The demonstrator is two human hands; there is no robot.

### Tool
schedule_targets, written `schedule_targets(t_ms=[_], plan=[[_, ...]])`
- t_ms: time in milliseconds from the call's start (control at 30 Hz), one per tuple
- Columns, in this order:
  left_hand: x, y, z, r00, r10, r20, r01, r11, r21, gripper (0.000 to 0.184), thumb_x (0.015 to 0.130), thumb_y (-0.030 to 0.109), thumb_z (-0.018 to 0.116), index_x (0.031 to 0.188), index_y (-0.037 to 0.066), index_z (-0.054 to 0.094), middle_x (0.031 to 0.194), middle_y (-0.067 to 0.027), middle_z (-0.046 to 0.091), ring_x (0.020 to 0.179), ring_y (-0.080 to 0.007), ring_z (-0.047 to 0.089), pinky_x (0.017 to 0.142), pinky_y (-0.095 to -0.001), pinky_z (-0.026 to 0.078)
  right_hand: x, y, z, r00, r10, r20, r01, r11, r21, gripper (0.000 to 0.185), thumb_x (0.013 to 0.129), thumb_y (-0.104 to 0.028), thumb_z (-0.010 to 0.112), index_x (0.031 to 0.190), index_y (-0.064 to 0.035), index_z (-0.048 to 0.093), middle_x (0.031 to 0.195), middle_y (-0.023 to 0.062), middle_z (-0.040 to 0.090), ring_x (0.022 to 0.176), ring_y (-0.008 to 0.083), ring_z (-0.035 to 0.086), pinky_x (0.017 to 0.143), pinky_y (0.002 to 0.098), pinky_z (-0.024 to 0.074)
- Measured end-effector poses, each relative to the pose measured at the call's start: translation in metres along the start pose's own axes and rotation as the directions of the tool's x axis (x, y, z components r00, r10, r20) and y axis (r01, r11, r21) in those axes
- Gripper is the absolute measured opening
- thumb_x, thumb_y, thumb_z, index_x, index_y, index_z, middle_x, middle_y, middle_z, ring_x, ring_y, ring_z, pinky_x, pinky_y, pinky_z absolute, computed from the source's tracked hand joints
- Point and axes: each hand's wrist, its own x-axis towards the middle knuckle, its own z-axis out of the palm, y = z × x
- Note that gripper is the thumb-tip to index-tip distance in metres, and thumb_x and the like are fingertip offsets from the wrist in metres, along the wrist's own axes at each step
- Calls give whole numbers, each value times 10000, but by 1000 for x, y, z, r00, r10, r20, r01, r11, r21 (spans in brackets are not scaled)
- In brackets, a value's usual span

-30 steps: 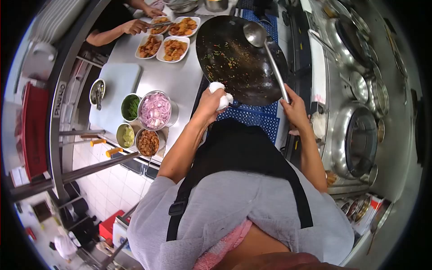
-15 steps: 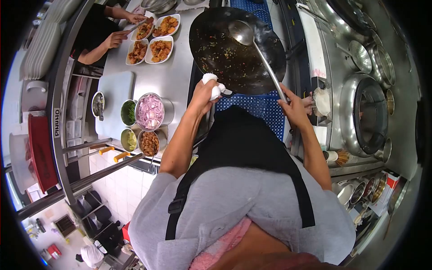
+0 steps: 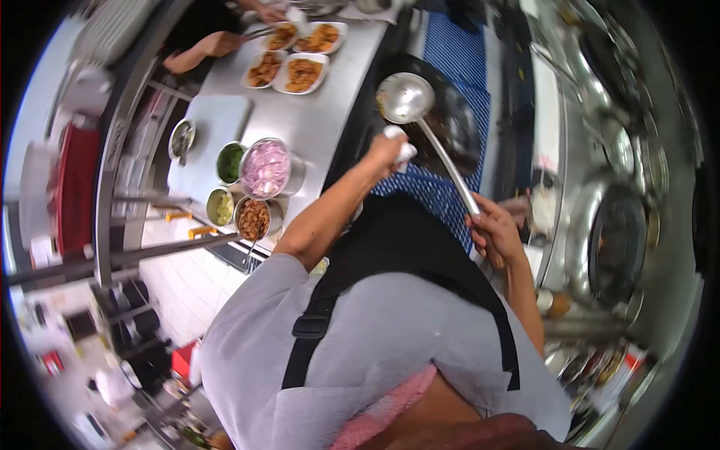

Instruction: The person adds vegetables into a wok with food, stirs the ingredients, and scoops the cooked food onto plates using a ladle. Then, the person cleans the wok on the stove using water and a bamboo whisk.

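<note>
Grasping | right grip (image 3: 495,234): ladle (image 3: 406,97) | left grip (image 3: 384,152): cloth (image 3: 407,152) at wok (image 3: 459,129) | pot (image 3: 296,178): sliced onions (image 3: 265,168)

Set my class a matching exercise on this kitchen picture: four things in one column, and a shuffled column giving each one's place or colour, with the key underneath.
Things
1. Ladle
2. Sliced onions
3. Apron
4. White cloth

Place or colour
A. Held in the left hand
B. Black
C. Held in the right hand
D. In a round metal container

Right pairs: 1-C, 2-D, 3-B, 4-A
</note>
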Motion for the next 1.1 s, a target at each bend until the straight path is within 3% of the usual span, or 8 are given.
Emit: schedule_targets(t_ms=[333,500,633,767,867,900,1000,1100], plan=[[-83,-4,-45,998,-32,45,44,957,-288,162,898,196,600,999,71,595,789,-86,651,539,-156,580,378,-266,379,91,-76,93,918,-306,252,392,803,-450,613,963,-22,609,1542,-30,406,983,90,659,501,49,525,424,197,403],[-105,8,-62,1000,-6,11,10,937,-350,148,899,170,573,993,56,575,777,-89,635,525,-146,576,357,-259,362,144,-79,125,693,-551,464,644,184,-742,645,888,-22,652,1505,-80,474,1197,201,679,1052,303,674,883,373,517],[-94,7,-66,994,108,-5,-105,958,-265,183,891,152,575,1046,56,573,783,-92,637,506,-147,571,351,-253,364,200,-54,109,804,-377,460,510,39,-860,588,886,-13,649,1459,-92,540,1341,210,636,1078,294,683,890,382,515],[-94,1,-56,986,145,-87,-166,924,-345,248,885,143,597,1116,54,581,806,-87,655,521,-147,586,361,-251,378,195,-26,79,642,-637,426,671,198,-715,604,878,-24,675,1463,-67,529,1358,205,634,1026,214,672,846,335,516],[-95,4,-61,988,144,-62,-156,932,-328,240,875,136,612,1086,45,543,804,-85,629,558,-142,592,386,-253,411,121,-42,60,893,-445,62,363,634,-682,602,919,-29,653,1498,-76,495,968,53,701,667,83,572,597,253,477],[-99,7,-62,992,126,-25,-127,937,-324,240,875,135,612,1080,41,529,807,-88,620,559,-141,586,385,-257,411,102,-44,50,899,-438,21,339,663,-667,621,926,-28,648,1519,-85,471,833,-7,636,584,35,499,527,227,420],[-107,16,-60,993,114,21,-101,944,-314,235,885,137,597,1076,27,512,818,-98,605,560,-146,561,399,-255,412,78,-31,-8,858,-501,-108,234,570,-787,627,905,-31,663,1506,-109,502,867,15,671,566,30,494,513,210,396],[-100,14,-60,989,136,64,-115,959,-259,223,873,124,593,1064,26,532,828,-96,611,565,-149,567,418,-264,421,78,-23,-30,860,-491,-139,128,471,-873,649,874,-11,669,1496,-85,501,965,116,691,632,119,544,612,273,458]])
